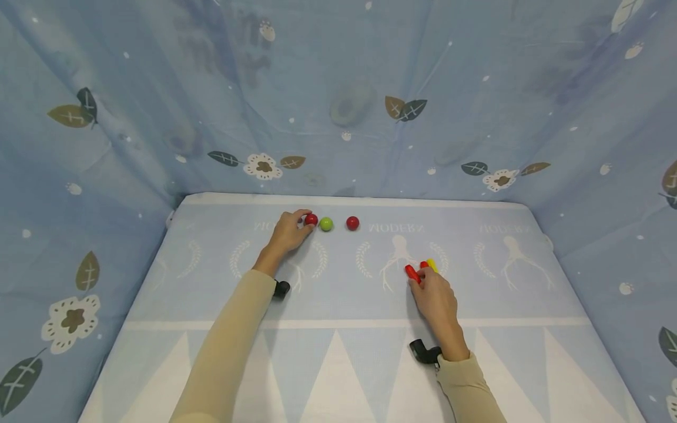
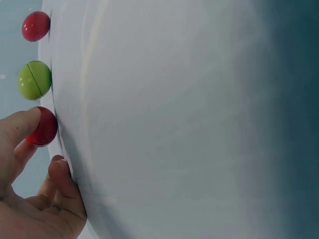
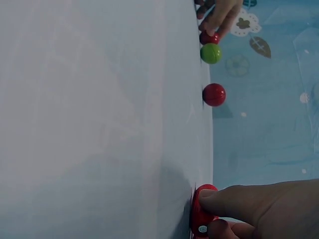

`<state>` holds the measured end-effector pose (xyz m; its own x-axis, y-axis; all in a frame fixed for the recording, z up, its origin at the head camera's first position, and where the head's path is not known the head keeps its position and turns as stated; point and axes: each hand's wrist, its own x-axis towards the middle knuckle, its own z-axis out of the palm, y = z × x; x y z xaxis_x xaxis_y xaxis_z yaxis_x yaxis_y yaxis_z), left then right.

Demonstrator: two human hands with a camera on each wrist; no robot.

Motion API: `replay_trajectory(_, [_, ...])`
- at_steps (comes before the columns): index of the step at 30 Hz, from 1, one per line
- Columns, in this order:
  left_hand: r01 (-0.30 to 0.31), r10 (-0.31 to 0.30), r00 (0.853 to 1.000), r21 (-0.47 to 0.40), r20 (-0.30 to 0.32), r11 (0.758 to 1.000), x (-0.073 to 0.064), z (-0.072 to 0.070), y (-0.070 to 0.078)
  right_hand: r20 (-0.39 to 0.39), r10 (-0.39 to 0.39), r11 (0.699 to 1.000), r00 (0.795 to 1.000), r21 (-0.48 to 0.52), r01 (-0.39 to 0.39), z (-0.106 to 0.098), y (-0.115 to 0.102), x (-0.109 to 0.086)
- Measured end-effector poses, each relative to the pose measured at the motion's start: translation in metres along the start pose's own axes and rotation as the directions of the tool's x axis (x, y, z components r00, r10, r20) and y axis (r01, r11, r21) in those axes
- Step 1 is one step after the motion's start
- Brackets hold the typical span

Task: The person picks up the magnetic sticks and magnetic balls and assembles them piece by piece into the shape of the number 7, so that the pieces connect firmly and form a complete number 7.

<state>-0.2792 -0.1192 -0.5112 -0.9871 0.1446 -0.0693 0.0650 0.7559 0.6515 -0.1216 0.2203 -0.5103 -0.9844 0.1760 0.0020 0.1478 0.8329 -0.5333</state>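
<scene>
At the table's far side my left hand (image 1: 287,234) pinches a small glossy red ball (image 2: 44,128) between thumb and fingers. Right beside that ball lies a green ball (image 1: 325,224) with a seam round it, seen in the left wrist view. A second red ball (image 1: 352,223) sits a little apart, to the right. My right hand (image 1: 436,296) holds a short red stick-like piece (image 1: 412,274) with thumb and fingers, low at the table. Just beyond its fingers are another red piece (image 1: 424,265) and a yellow piece (image 1: 432,265), both partly hidden by the hand.
A pale blue and white patterned cloth covers the table (image 1: 338,294). Blue curtains (image 1: 338,106) with leaf and flower prints hang behind it and along both sides. Black wrist devices (image 1: 425,352) are worn on both arms.
</scene>
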Motion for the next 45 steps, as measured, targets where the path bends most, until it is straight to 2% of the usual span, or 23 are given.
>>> replay_trajectory(12, [0.019,-0.019,1.000,-0.003,-0.004,1.000,-0.008,-0.004,0.001,0.014,-0.007,1.000,1.000,-0.007,0.007,0.005,-0.002,0.001])
replay_trajectory(21, [-0.006,0.006,0.999,-0.005,-0.033,1.000,-0.024,-0.011,0.001,0.038,-0.104,0.995,0.994,-0.004,0.104,0.007,-0.009,0.007])
replay_trajectory(28, [-0.022,0.021,1.000,-0.032,-0.021,0.999,-0.049,-0.015,-0.001,0.037,-0.229,0.973,0.973,-0.009,0.229,0.011,-0.022,0.019])
replay_trajectory(34, [-0.037,0.037,0.999,-0.066,0.006,0.997,-0.069,-0.015,0.000,0.062,-0.273,0.962,0.960,0.014,0.272,0.018,-0.035,0.028])
replay_trajectory(38, [-0.050,0.051,0.998,-0.067,0.021,0.997,-0.077,-0.013,0.000,0.063,-0.310,0.951,0.948,0.019,0.310,0.025,-0.044,0.037])
replay_trajectory(45, [-0.023,0.026,0.999,-0.076,0.045,0.997,-0.083,-0.010,-0.004,0.100,-0.381,0.924,0.919,0.059,0.377,0.037,-0.064,0.050])
